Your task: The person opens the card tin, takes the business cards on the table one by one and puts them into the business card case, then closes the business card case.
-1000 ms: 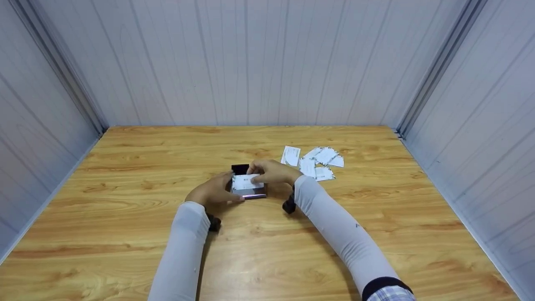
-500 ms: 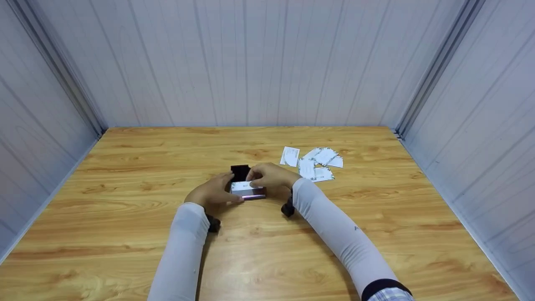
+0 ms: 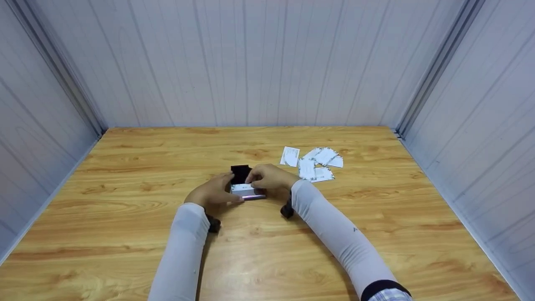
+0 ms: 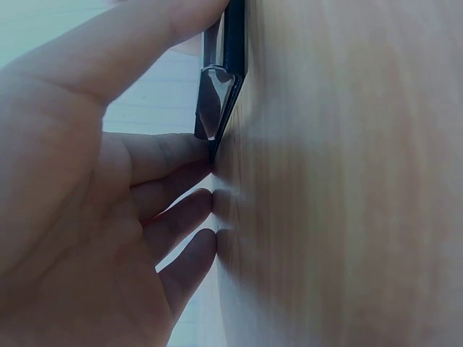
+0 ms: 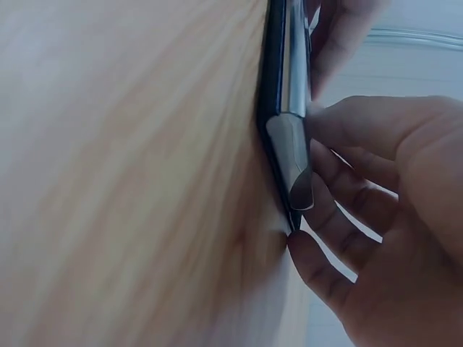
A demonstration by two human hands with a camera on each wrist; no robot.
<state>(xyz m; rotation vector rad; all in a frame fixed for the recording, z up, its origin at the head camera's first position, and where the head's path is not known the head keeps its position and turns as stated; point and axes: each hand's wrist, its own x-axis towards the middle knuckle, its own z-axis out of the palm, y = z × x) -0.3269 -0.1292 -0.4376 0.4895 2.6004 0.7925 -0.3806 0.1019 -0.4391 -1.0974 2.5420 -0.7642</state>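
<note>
A card case [image 3: 250,192] lies on the table with its black lid [image 3: 239,173] folded back and its silver pocket toward me. A white printed card [image 3: 239,187] sits mostly inside the pocket, its far strip showing. My left hand [image 3: 211,191] holds the case at its left end, thumb on the near edge and fingers by the lid; in the left wrist view fingertips touch the tabletop. Over the right end, my right hand [image 3: 271,177] pinches the card with thumb and curled fingers. Seen from the right wrist, the thumb lies on top of the silver pocket [image 5: 291,155].
Several white cards [image 3: 326,156] lie overlapping on the wooden table [image 3: 376,200], beyond and right of my right hand. One single card [image 3: 289,156] sits just left of them. Pale panel walls [image 3: 250,62] enclose the back and both sides.
The card has slid toward me, deeper into the case's pocket, and more of the black lid shows. My right hand moved slightly nearer with it; the left hand stayed in place.
</note>
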